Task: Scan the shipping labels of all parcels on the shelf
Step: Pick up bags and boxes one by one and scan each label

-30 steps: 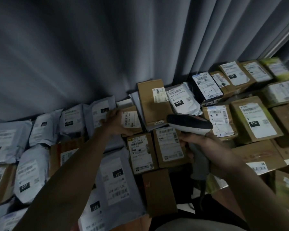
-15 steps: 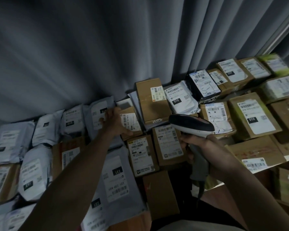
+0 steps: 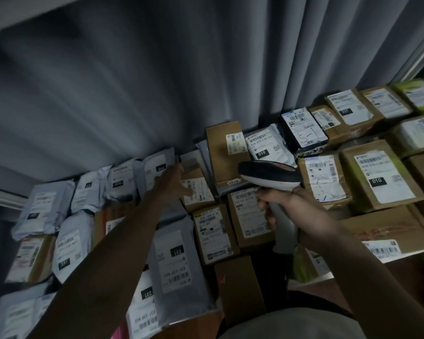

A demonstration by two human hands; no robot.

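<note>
- Nearest, grey mailing bags [image 3: 174, 263] are lying flat and overlapping at near left, white labels facing up, probably so each barcode can be read without lifting the bag.
- Just right of them a plain brown box [image 3: 238, 287] is showing no label on its visible face; it may need turning before it can be scanned.
- The right hand [image 3: 283, 211] is gripping the handle of the scanner [image 3: 271, 178], fingers curled round it, with the dark head pointing left and away over the middle boxes, seemingly aimed toward the parcel the other hand is reaching.
- Beneath the scanner, two small brown boxes [image 3: 212, 231] are sitting side by side, labels up.
- The left hand [image 3: 173, 184] is stretching across the bags with fingers spread wide, holding nothing. The fingertips are at the left edge of a small labelled box [image 3: 197, 189], apparently steadying it or squaring its label to the scanner. Whether they are pressing on it is hard to tell.
- Farther back, a taller brown box [image 3: 227, 150] and a white bag marked 010 [image 3: 264, 149] are leaning against the grey curtain [image 3: 157, 81], tilting their labels toward the person.
- At far right more boxes [image 3: 380, 174] are crowding the shelf [image 3: 402, 256], labels upward, and still look to be waiting their turn.
</note>
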